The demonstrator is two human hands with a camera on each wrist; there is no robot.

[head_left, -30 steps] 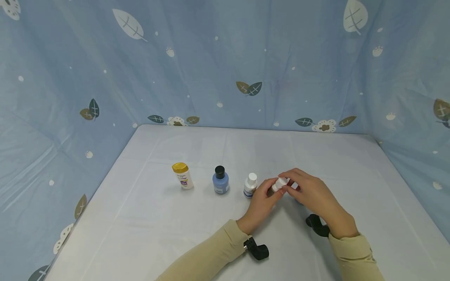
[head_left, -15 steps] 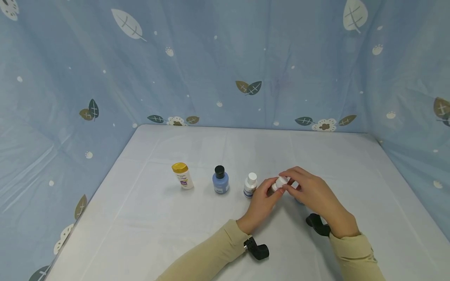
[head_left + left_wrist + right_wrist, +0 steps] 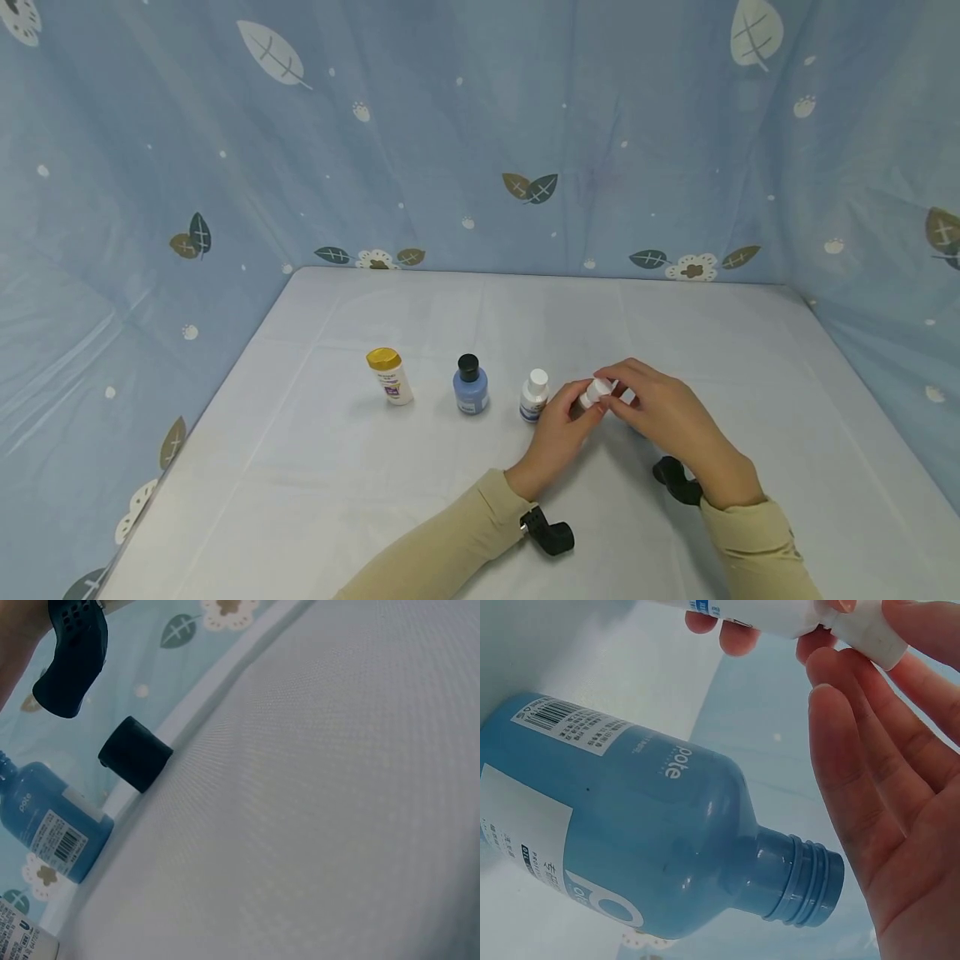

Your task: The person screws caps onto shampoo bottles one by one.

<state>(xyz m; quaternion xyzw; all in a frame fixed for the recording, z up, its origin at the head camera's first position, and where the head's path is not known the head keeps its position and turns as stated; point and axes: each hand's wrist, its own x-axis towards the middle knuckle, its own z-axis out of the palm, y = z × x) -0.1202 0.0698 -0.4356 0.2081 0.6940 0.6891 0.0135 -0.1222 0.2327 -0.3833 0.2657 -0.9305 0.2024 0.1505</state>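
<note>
My left hand (image 3: pixel 557 432) grips a small white bottle (image 3: pixel 769 613) from the side, its fingertips showing beneath it in the right wrist view. The bottle tilts, its white cap (image 3: pixel 597 390) pointing up and to the right. My right hand (image 3: pixel 667 410) pinches that cap between thumb and fingers, the cap still on the neck. Close under the right hand stands a blue bottle (image 3: pixel 652 817) with a bare threaded neck, mostly hidden in the head view. A black cap (image 3: pixel 136 754) lies near it on the table.
Left of the hands, in a row, stand another white bottle (image 3: pixel 534 397), a blue bottle with black cap (image 3: pixel 470 385) and a white bottle with gold cap (image 3: pixel 391 377). The white-covered table (image 3: pixel 315 500) meets a blue patterned curtain (image 3: pixel 420 125) at its back and sides.
Both hands stay in place on the bottle and its cap. Only a slight shift at the cap shows; the other bottles have not moved.
</note>
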